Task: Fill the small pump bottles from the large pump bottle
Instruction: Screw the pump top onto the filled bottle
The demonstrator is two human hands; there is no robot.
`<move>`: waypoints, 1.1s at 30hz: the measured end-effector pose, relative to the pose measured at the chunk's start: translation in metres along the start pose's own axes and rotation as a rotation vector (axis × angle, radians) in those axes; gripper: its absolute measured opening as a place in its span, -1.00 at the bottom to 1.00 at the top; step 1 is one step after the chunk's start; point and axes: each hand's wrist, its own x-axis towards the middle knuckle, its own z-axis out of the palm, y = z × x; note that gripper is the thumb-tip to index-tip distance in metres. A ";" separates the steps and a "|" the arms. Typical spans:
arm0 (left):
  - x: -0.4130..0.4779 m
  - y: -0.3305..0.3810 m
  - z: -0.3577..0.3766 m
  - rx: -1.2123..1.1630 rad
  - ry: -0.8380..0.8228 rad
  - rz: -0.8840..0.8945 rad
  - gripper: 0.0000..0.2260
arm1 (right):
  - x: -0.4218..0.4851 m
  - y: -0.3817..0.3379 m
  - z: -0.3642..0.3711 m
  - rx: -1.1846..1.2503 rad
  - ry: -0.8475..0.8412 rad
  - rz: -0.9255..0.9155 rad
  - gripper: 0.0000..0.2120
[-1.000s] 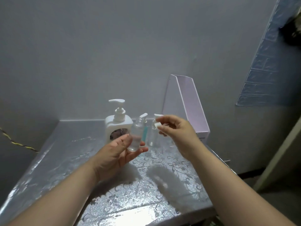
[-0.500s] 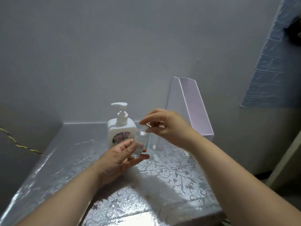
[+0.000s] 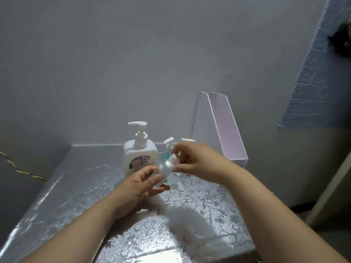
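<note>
While left hand [image 3: 140, 186] grips the small bottle [image 3: 163, 169], right hand [image 3: 199, 162] pinches its pump [image 3: 173, 158].

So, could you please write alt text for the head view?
A left hand holds a small clear bottle tilted while the right hand pinches its white pump top. Behind stand a large pump bottle and two small pump bottles on a silver table.

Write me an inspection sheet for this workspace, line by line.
Surface: table with a shiny silver floral covering.
Job's things: large pump bottle upright at the back; held bottle clear, tilted; teal bottle and far bottle stand behind it.
Clutter: pink file holder, back right.
Hands: left hand holds the held bottle; right hand pinches its pump top.
Cables: braided cable off the left edge.
Surroundings: grey wall; blue brick-pattern panel on the right.
</note>
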 end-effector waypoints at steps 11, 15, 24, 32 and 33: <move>0.001 -0.005 -0.005 0.079 -0.020 -0.048 -0.47 | -0.005 0.007 0.001 -0.020 0.028 0.011 -0.82; 0.001 -0.004 -0.004 0.078 -0.019 -0.048 -0.41 | -0.007 0.014 0.008 -0.006 -0.002 0.079 -0.65; 0.002 -0.005 -0.003 0.061 -0.040 -0.066 -0.40 | -0.009 0.023 0.023 0.129 0.096 0.069 -0.66; -0.002 0.000 0.003 0.197 0.015 -0.017 -0.53 | -0.008 0.024 0.050 0.129 0.344 0.145 -0.69; -0.002 0.002 0.005 0.258 0.049 0.005 -0.60 | -0.007 0.023 0.054 0.125 0.379 0.183 -0.64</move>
